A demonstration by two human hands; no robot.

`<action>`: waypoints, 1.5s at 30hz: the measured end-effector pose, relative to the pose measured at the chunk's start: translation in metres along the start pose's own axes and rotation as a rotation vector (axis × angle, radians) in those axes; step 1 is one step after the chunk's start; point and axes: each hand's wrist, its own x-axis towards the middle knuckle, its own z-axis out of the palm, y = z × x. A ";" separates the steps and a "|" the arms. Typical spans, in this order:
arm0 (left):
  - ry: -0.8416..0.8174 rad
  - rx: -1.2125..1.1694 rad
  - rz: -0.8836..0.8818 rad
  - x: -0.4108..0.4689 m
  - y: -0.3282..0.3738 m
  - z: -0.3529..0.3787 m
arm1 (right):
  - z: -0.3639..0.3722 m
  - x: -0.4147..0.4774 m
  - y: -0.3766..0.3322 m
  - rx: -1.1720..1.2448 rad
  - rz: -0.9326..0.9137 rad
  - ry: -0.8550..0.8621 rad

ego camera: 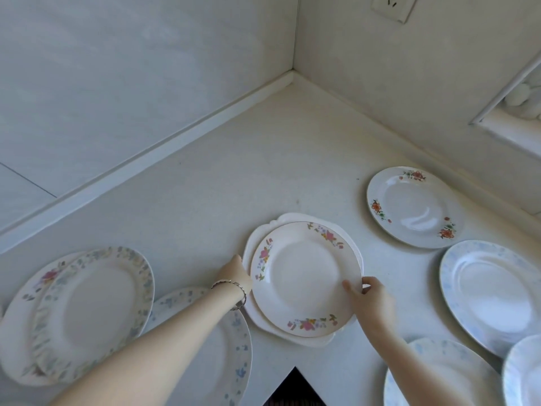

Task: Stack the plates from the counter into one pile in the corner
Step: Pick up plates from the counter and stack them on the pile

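- two bare hands hold a round white plate with pink flower sprays on its rim (304, 278), which lies on a plain white scalloped plate (295, 336) near the middle of the pale counter (234, 177).
- left hand (235, 273), a thin bracelet (231, 285) on its wrist, is at the pink-flowered plate's 9 o'clock edge; its fingers are hidden, so i cannot tell how they sit.
- right hand (370, 298) pinches the same plate's rim at 4 o'clock, thumb (349, 288) on top and the other fingers tucked under the edge.
- at 2 o'clock from this pair, apart from it, lies a white plate with orange-red flowers (414, 206).
- at 3 o'clock lies a white plate with a faint blue pattern (491, 291), with more blue-patterned plates at 5 o'clock by the frame edge.
- at 9 o'clock a plate with a pastel floral band (93, 312) overlaps another flowered plate; a blue-flowered plate (225, 356) lies partly under the left forearm.
- counter's corner (292, 79), at 12 o'clock, is well apart from every plate.
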 end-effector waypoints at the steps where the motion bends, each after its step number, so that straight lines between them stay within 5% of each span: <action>1: -0.023 0.047 0.004 -0.005 0.000 0.001 | -0.002 0.000 -0.001 -0.003 -0.012 0.001; 11: -0.120 0.077 0.012 -0.009 -0.011 0.005 | -0.003 -0.003 0.004 -0.105 -0.110 0.012; 17: -0.031 0.343 0.215 -0.008 -0.032 -0.009 | -0.003 -0.009 0.001 -0.123 -0.065 0.033; 20: -0.017 0.579 0.293 -0.006 -0.061 -0.027 | 0.001 -0.036 -0.011 -0.222 -0.237 0.096; 22: 0.009 0.573 0.283 -0.007 -0.083 -0.038 | 0.014 -0.066 -0.023 -0.164 -0.383 -0.037; 26: 0.253 0.521 0.244 -0.019 -0.131 -0.048 | 0.066 -0.112 -0.047 -0.501 -0.355 -0.649; 29: 0.351 0.527 0.260 -0.031 -0.156 -0.044 | 0.107 -0.125 -0.054 -0.688 -0.379 -0.784; 38: 0.357 0.441 0.036 -0.039 -0.185 -0.030 | 0.121 -0.131 -0.046 -0.265 -0.087 -0.691; 45: 0.305 0.448 0.011 -0.038 -0.188 -0.030 | 0.055 -0.117 -0.071 0.179 -0.116 -0.651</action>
